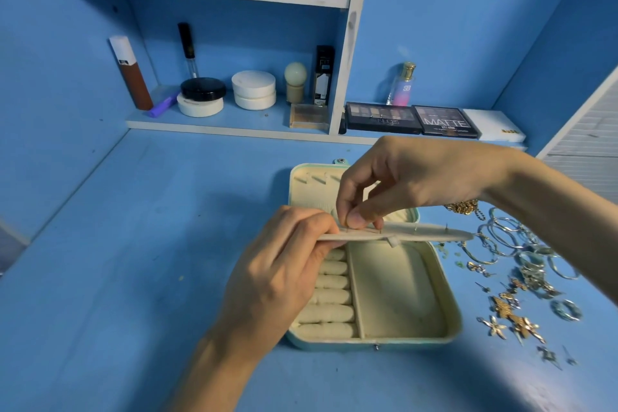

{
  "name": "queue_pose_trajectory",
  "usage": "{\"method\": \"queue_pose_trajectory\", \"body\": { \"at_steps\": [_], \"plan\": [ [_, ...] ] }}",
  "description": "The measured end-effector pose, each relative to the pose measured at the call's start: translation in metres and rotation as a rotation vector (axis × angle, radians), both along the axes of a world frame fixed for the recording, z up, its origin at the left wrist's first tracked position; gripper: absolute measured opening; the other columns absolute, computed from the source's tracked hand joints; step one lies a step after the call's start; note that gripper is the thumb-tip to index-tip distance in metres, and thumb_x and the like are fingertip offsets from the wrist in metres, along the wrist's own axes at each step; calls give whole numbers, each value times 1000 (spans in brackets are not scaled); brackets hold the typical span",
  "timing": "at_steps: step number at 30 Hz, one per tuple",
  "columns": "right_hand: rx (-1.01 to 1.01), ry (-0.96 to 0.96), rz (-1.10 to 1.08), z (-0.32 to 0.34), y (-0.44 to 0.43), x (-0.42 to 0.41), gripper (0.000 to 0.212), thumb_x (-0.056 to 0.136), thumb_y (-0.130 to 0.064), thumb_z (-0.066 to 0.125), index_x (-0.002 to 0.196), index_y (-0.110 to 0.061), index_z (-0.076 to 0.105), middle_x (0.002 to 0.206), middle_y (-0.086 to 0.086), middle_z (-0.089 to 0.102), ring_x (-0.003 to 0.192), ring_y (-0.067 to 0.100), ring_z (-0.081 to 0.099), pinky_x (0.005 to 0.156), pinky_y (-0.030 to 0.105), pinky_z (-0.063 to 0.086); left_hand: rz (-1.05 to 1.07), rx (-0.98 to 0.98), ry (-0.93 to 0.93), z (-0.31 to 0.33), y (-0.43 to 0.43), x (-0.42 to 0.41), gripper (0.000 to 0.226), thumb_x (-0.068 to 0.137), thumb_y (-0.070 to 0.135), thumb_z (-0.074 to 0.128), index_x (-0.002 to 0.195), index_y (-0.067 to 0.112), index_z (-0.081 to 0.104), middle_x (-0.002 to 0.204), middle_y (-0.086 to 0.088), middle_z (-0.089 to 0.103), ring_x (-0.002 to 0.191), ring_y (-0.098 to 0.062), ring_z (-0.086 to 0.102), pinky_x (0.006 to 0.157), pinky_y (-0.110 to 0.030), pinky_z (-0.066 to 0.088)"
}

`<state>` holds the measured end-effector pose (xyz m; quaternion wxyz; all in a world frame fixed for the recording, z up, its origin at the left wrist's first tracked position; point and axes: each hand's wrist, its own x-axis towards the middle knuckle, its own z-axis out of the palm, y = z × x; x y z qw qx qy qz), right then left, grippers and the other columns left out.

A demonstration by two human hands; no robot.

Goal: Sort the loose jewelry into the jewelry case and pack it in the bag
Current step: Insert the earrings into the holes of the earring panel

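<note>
One open jewelry case [452, 308]; left hand [277, 278] grips its earring panel [429, 233], right hand [418, 177] pinches one stud [348, 228]; table [133, 244] lies wide leftward.

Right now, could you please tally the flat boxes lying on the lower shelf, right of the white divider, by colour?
Black palettes: 2
White box: 1
Total: 3

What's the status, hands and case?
Left hand grips earring panel over open jewelry case. Right hand pinches at panel, item too small to tell. Loose jewelry on desk beside case.
</note>
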<state>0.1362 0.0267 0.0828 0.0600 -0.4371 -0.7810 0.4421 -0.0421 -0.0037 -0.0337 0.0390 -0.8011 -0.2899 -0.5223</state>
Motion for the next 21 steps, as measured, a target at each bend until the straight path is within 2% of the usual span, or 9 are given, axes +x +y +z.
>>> {"method": "queue_pose_trajectory", "body": {
  "at_steps": [6,10,13,16,21],
  "plan": [
    [13,49,-21,-6,-2,3,11,83,-1,67,82,-11,71,67,-5,66,58,4,57,59,10,42,-6,-1,-16,1,0,1,6,101,20,51,98,15,53,87,1,58,81,-10,55,85,-15,43],
    [27,94,-18,-7,-2,5,11,82,-1,67,84,-10,72,69,3,67,58,4,57,59,11,42,-14,-11,-27,3,1,1,6,100,20,53,98,15,53,85,-1,60,82,-9,55,85,-14,44],
    [7,109,5,-6,0,6,9,81,-3,68,87,-9,71,73,12,66,62,11,58,62,16,46,-23,-19,-29,3,1,1,5,100,20,52,98,15,53,87,1,58,82,-10,55,86,-13,42],
    [9,90,31,-4,3,5,9,81,4,66,83,-5,68,75,19,65,64,13,59,63,20,49,-24,-22,-26,3,0,0,8,101,21,49,98,15,53,90,4,54,83,-10,55,88,-12,41],
    [-6,25,77,1,5,-1,12,82,7,64,81,-4,67,70,7,65,60,5,58,61,17,48,-15,-6,-11,1,1,-1,2,98,16,55,98,15,53,88,1,58,84,-8,54,88,-12,42]
  ]
}}
